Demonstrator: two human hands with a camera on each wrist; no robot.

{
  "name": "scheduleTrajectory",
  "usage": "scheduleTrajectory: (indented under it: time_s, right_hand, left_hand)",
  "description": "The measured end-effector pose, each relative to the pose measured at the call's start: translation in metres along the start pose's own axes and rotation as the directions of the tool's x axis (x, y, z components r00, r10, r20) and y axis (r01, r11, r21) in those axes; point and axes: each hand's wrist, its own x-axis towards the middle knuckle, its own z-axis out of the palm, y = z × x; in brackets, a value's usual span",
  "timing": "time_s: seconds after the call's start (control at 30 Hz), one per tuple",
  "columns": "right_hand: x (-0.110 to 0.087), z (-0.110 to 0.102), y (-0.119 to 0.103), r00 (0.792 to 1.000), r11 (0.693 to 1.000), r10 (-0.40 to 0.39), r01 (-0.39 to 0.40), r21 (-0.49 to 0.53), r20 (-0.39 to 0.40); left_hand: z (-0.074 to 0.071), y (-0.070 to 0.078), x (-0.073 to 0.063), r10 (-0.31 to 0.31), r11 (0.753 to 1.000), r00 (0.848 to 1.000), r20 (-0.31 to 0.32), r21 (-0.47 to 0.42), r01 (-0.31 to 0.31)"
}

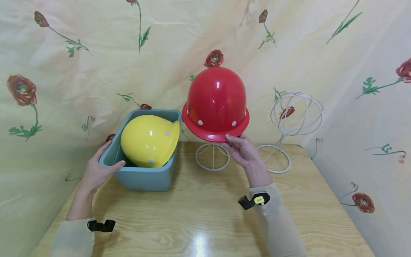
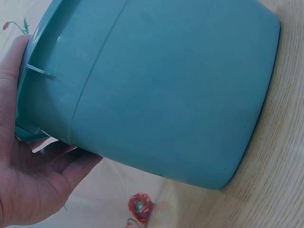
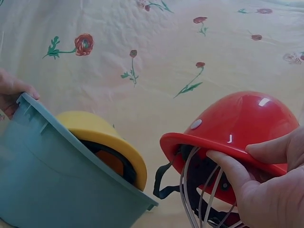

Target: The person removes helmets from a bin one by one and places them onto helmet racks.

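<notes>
My right hand [image 1: 244, 151] pinches the front brim of a glossy red hard hat [image 1: 218, 96], thumb above and fingers beneath. The hat sits over a white wire stand [image 1: 213, 169]; in the right wrist view its wires run up inside the hat, beside a dark chin strap [image 3: 164, 189]. With my left hand [image 1: 97, 171] I grip the left rim of a blue-green plastic bin [image 1: 144, 180]; the left wrist view has fingers [image 2: 80, 166] under that rim. Lying tilted in the bin is a yellow hard hat [image 1: 146, 139], its brim toward the right.
To the right stands a second white wire stand [image 1: 278, 171] with a bare, round top. Everything rests on a wooden table [image 1: 192, 210]. Behind and at the sides hangs cream cloth [image 1: 106, 64] printed with red flowers.
</notes>
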Motion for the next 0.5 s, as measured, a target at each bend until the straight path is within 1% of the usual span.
scheduleTrajectory:
  time_s: [0.3, 0.5]
  right_hand:
    - [-0.0039, 0.0006, 0.0027, 1.0, 1.0, 0.008, -0.007, 0.02, -0.029]
    - [-0.0023, 0.0014, 0.0072, 0.999, 1.0, 0.013, -0.014, -0.017, -0.038]
  left_hand:
    - [0.0024, 0.0006, 0.0011, -0.01, 1.0, 1.0, 0.014, 0.007, 0.01]
    - [0.0011, -0.0005, -0.0001, -0.002, 1.0, 1.0, -0.001, -0.002, 0.002]
